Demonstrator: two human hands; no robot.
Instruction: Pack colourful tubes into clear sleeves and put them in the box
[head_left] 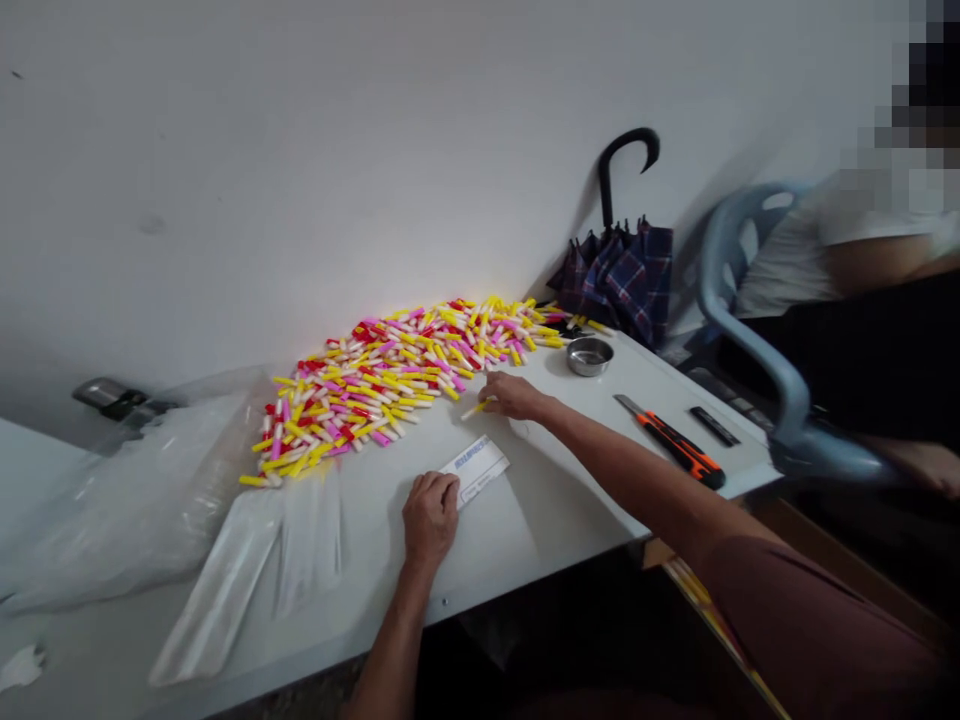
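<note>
My left hand (431,512) presses with closed fingers on the near left end of a white card or packet (484,468) with blue print, which lies flat on the table (525,530). What its fingers grip, if anything beyond the card's edge, is hidden. My right hand (516,396) is pinched around a short stick, yellow and white (474,410), just beyond the card. Right behind that hand spreads a big heap of similar short sticks (390,375), white with yellow, pink or red ends.
Flat clear plastic sleeves (225,580) and a big clear bag (172,510) lie left. A metal bowl (589,356), an orange-black utility knife (679,448) and a black bar (714,427) are right. A plaid umbrella (630,275) leans on the wall; a person sits in a blue-grey chair (784,375).
</note>
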